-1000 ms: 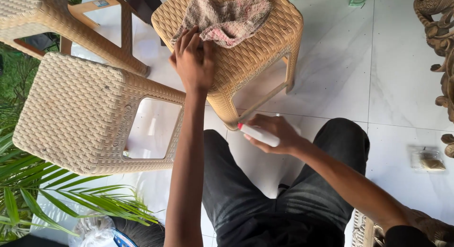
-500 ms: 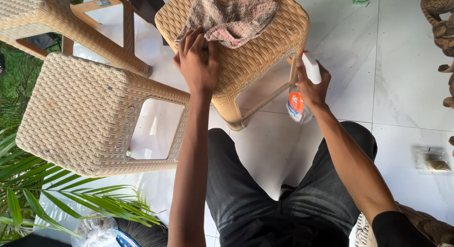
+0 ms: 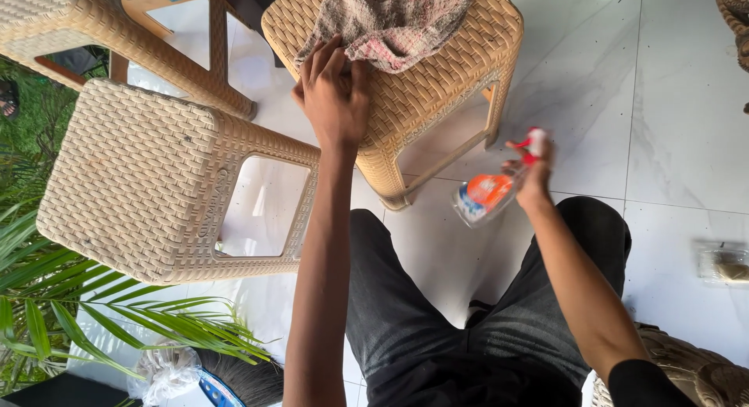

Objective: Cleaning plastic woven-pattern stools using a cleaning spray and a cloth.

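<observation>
A tan woven plastic stool (image 3: 437, 87) stands in front of me with a pinkish-grey rag (image 3: 394, 21) lying on its seat. My left hand (image 3: 335, 91) rests on the stool's near corner, fingers touching the rag's edge. My right hand (image 3: 530, 169) holds a clear spray bottle (image 3: 488, 195) with an orange and blue label and a red and white trigger top, to the right of the stool's leg, above the white floor. I sit with my legs in black trousers (image 3: 437, 329) below.
A second woven stool (image 3: 148, 181) lies to the left, a third (image 3: 78, 21) at the upper left. Green palm leaves (image 3: 94, 329) fill the lower left. A small clear packet (image 3: 722, 263) lies on the white tiled floor at right. A woven chair edge (image 3: 694, 372) is at lower right.
My right hand lifted the spray bottle from my lap up to the right of the stool, and has now turned it so the trigger top points up. My left hand stayed on the stool.
</observation>
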